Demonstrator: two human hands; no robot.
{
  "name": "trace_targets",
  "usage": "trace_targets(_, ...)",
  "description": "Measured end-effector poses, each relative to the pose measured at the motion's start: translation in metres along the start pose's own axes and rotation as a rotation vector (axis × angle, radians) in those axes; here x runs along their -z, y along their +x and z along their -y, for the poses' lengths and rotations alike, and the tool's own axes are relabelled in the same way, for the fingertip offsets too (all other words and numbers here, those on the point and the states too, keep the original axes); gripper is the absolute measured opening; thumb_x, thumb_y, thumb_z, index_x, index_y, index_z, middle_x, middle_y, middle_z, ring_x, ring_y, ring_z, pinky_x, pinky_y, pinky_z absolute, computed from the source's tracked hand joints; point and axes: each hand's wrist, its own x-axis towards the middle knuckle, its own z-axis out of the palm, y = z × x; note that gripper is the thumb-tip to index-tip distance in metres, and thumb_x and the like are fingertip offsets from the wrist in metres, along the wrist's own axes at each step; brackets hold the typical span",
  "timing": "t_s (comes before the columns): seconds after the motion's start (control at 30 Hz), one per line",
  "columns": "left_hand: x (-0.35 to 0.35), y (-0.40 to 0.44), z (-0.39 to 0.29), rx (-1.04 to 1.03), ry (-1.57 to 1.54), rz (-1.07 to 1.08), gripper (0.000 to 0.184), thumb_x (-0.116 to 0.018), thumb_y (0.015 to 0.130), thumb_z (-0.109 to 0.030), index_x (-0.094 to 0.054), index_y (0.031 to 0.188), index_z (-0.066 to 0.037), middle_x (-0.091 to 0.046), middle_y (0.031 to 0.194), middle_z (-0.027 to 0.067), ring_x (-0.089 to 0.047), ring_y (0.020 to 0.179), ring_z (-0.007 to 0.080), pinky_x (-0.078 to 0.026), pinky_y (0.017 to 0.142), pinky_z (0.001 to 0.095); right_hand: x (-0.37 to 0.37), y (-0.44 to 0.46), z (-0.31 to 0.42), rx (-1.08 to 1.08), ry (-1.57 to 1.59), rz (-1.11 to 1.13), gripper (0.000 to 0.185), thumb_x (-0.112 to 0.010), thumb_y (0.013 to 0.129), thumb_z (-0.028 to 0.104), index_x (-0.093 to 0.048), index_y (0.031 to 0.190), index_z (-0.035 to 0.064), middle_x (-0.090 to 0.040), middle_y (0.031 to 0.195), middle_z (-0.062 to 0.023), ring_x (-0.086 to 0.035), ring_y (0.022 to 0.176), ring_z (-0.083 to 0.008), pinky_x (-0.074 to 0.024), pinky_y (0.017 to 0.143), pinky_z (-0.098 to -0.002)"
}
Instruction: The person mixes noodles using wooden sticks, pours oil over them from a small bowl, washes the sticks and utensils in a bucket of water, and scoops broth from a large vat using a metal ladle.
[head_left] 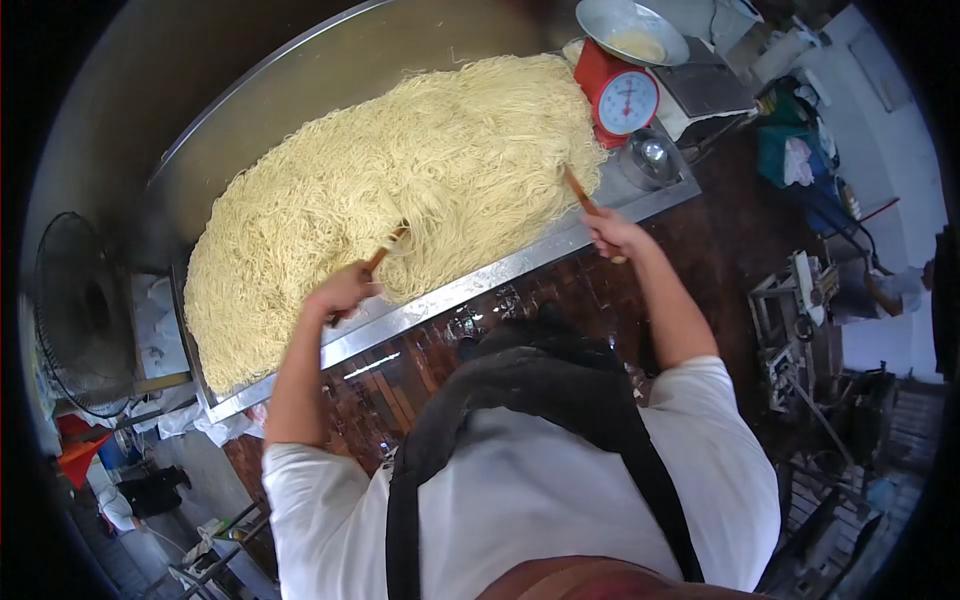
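A large heap of pale yellow noodles (480, 130) fills the metal tray table (400, 322) in front of me. My left hand (343, 290) is closed around a brown wooden stick (383, 252), whose far end is in among the noodles, with a few strands over it. Toward the right end of the heap, my right hand (613, 234) grips a second wooden stick (578, 190). The tip of that one touches the noodles or dips into them; I cannot tell how deep.
A red dial scale (627, 100) carrying a metal pan (633, 35) stands at the back right, with a metal bowl (650, 158) beside it. On the left is a large fan (85, 310). Wet brown flooring (700, 235) lies below. Another person (880, 290) is at the far right.
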Motion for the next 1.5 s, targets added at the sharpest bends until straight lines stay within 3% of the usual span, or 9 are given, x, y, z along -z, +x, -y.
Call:
trace_targets(0.13,0.115,-0.110,-0.014,0.189,0.236,0.140,0.041,-0.074,0.080,-0.023,-0.059,0.113,-0.004,-0.067,0.091,0.0077,-0.059,0.064,0.0157,-0.048,0.054,0.0316,0.055,-0.109,0.029,0.008,-0.597,-0.083,0.021,-0.060,0.095,0.025,-0.053,0.105,0.0086,-0.047,0.062,0.0001,-0.043,0.038,-0.0101,-0.0332,0.033,-0.0302)
trace_targets(0.27,0.185,-0.198,-0.042,0.196,0.635,-0.023,0.045,-0.078,0.073,-0.018,-0.063,0.113,-0.005,-0.068,0.107,0.0199,-0.063,0.105,0.0365,-0.049,0.088,0.0437,0.094,-0.202,0.079,0.182,-1.301,-0.269,0.037,-0.071,0.082,0.021,-0.057,0.109,0.0001,-0.063,0.098,-0.0229,-0.061,0.096,-0.0399,-0.0479,0.080,-0.0444)
trace_targets(0.57,0.193,-0.253,-0.192,0.340,0.475,-0.573,0.039,-0.067,0.071,0.003,-0.060,0.109,0.003,-0.063,0.086,0.0239,-0.063,0.080,0.0361,-0.048,0.076,0.0382,0.105,-0.266,0.191,0.262,-1.322,-0.411,0.031,-0.064,0.087,0.015,-0.050,0.110,0.0004,-0.059,0.092,-0.0254,-0.056,0.095,-0.0470,-0.0414,0.078,-0.0507)
trace_targets(0.63,0.190,-0.227,-0.160,0.057,0.400,-0.675,0.037,-0.066,0.075,0.001,-0.058,0.112,0.003,-0.066,0.092,0.0230,-0.064,0.084,0.0353,-0.048,0.078,0.0379,0.118,-0.237,0.193,0.302,-1.367,-0.395,0.031,-0.061,0.090,0.019,-0.050,0.113,0.0007,-0.062,0.099,-0.0256,-0.058,0.099,-0.0458,-0.0439,0.083,-0.0500)
trace_targets(0.93,0.011,0.106,-0.155,0.130,0.396,-0.304,0.038,-0.046,0.094,-0.012,-0.052,0.129,0.000,-0.067,0.102,0.0269,-0.065,0.097,0.0410,-0.051,0.086,0.0488,0.125,0.037,0.164,0.334,-1.287,-0.246,0.033,-0.049,0.091,0.018,-0.058,0.114,-0.0024,-0.064,0.115,-0.0263,-0.063,0.105,-0.0414,-0.0510,0.086,-0.0507)
trace_targets(1.03,-0.034,0.226,-0.179,0.051,0.177,-0.381,0.030,-0.047,0.091,-0.011,-0.053,0.117,0.003,-0.068,0.098,0.0275,-0.067,0.091,0.0399,-0.052,0.082,0.0467,0.133,0.233,0.097,0.359,-1.139,-0.225,0.036,-0.059,0.085,0.019,-0.053,0.111,-0.0065,-0.067,0.087,-0.0261,-0.069,0.074,-0.0390,-0.0543,0.063,-0.0498)
trace_targets(1.2,-0.050,0.265,-0.227,-0.061,-0.555,-0.243,0.034,-0.067,0.084,-0.015,-0.052,0.111,-0.002,-0.054,0.066,0.0068,-0.049,0.044,0.0163,-0.041,0.041,0.0333,0.055,0.110,0.147,0.435,-0.647,-0.232,0.030,-0.058,0.086,0.018,-0.053,0.107,-0.0039,-0.065,0.086,-0.0273,-0.066,0.079,-0.0408,-0.0522,0.067,-0.0476)
trace_targets(1.33,-0.074,0.209,-0.194,-0.116,-0.621,-0.206,0.035,-0.067,0.088,-0.018,-0.049,0.116,-0.006,-0.053,0.065,0.0049,-0.049,0.045,0.0153,-0.041,0.042,0.0327,0.093,0.075,0.089,0.742,-0.653,-0.214,0.029,-0.060,0.088,0.020,-0.051,0.108,0.0007,-0.062,0.085,-0.0238,-0.062,0.073,-0.0407,-0.0482,0.065,-0.0471)
trace_targets(1.5,-0.115,0.263,-0.168,-0.269,-0.207,-0.523,0.038,-0.067,0.087,-0.019,-0.052,0.117,-0.002,-0.063,0.080,0.0138,-0.057,0.052,0.0193,-0.047,0.047,0.0358,0.040,0.065,0.061,0.448,-0.455,-0.041,0.030,-0.060,0.090,0.023,-0.050,0.108,0.0001,-0.064,0.086,-0.0194,-0.064,0.078,-0.0330,-0.0490,0.068,-0.0463)
